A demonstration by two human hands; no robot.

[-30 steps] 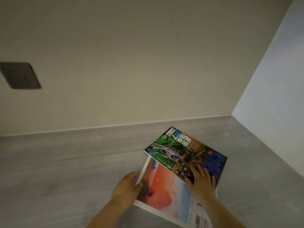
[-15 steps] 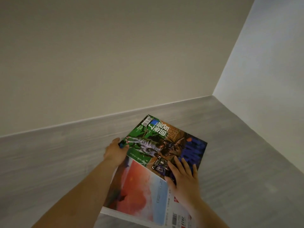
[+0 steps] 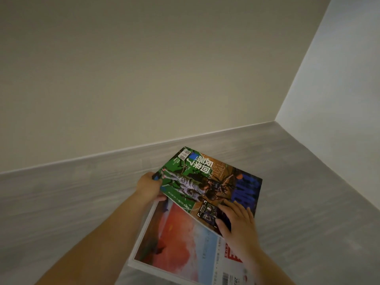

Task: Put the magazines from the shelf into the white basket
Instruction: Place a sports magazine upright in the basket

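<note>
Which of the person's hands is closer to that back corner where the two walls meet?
Right. The right hand lies flat on the green magazine, on the side towards the corner. The left hand grips that magazine's far-left edge, farther from the corner.

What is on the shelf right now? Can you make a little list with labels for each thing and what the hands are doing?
place: grey shelf in a corner, pale walls behind and to the right
top magazine: green and blue cover, lying skewed on the one below
bottom magazine: red and pale blue cover, flat on the shelf
left hand: gripping the top magazine's left edge
right hand: fingers spread flat on the top magazine's near corner
white basket: not in view
</note>
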